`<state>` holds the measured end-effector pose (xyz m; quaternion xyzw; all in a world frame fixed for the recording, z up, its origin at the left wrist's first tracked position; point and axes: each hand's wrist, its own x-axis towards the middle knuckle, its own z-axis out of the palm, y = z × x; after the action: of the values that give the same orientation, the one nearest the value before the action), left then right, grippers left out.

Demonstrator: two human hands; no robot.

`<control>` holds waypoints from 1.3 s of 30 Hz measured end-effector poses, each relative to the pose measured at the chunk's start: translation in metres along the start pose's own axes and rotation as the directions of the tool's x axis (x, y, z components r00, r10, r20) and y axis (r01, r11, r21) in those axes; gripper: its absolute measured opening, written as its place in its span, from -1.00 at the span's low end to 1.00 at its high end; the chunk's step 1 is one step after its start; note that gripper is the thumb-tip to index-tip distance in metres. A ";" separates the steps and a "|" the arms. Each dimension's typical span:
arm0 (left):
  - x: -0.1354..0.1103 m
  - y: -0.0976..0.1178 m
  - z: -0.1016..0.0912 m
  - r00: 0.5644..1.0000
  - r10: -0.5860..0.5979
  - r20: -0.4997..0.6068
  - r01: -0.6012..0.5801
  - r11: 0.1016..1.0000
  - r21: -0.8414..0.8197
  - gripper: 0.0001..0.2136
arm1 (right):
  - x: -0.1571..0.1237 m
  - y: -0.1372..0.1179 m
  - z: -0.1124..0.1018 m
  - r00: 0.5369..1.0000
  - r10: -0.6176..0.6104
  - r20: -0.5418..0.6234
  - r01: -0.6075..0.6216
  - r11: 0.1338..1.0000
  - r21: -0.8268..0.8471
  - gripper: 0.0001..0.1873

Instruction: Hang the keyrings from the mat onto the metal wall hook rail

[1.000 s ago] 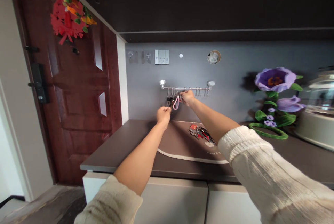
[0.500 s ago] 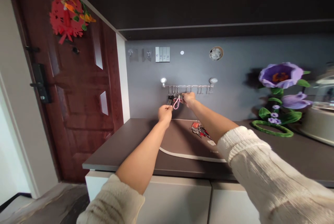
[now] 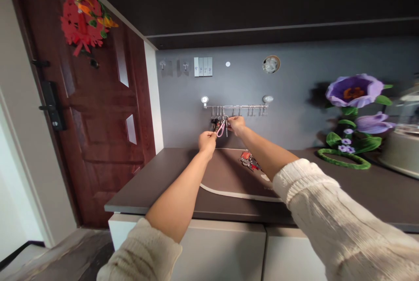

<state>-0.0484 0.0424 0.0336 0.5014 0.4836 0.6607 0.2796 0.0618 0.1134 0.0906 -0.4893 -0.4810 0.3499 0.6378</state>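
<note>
A chrome hook rail runs along the grey wall with several hooks on it. Beneath its left part hang keys on rings and a pink strap loop. My right hand is closed in a pinch at the keys' right side, just under the hooks. Lower and to the left, my left hand is pinched shut by the bottom of the strap; its fingertips hide what they hold. Another bunch of keys with red and orange charms lies on the brown mat below.
A purple plush flower with a green looped base stands on the counter at right, beside a pale, clear-topped appliance. A dark cabinet overhangs above. To the left is a dark red door.
The pink strap has shifted slightly left and hangs more slanted. A silver key now shows hanging beside my right fingertips. Both hands stay in nearly the same place.
</note>
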 end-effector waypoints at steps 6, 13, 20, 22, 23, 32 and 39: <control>0.001 -0.003 0.001 1.000 0.007 0.011 -0.007 1.000 -0.017 -0.86 | -0.005 -0.001 -0.005 1.000 0.003 0.030 -0.001 0.999 -0.047 -0.83; 0.001 -0.003 0.001 1.000 0.024 0.012 -0.024 1.000 0.008 -0.86 | -0.009 -0.005 -0.015 0.999 0.005 0.052 0.000 0.995 -0.098 -0.84; -0.002 -0.004 0.002 0.998 0.046 0.050 -0.046 0.999 0.011 -0.88 | -0.019 -0.020 -0.033 0.997 -0.020 0.080 0.029 0.993 -0.115 -0.89; -0.003 -0.005 0.002 0.996 0.057 0.067 -0.059 0.998 0.024 -0.90 | -0.025 -0.025 -0.038 0.994 -0.035 0.102 0.046 0.993 -0.108 -0.88; -0.003 -0.005 0.003 0.995 0.066 0.078 -0.069 0.997 0.034 -0.90 | -0.028 -0.027 -0.041 0.992 -0.044 0.114 0.056 0.993 -0.103 -0.88; -0.010 -0.006 0.003 0.974 0.139 0.179 -0.164 0.978 0.132 -0.90 | -0.061 -0.020 -0.075 0.971 -0.093 0.220 0.095 0.995 0.001 -0.90; -0.018 -0.010 0.007 0.935 0.185 0.301 -0.253 0.946 0.204 -0.91 | -0.082 0.006 -0.102 0.972 -0.121 0.199 0.131 0.991 -0.039 -0.91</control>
<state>-0.0371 0.0327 0.0175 0.6702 0.4563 0.5477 0.2066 0.1354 0.0104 0.0566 -0.4374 -0.5806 0.3426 0.5951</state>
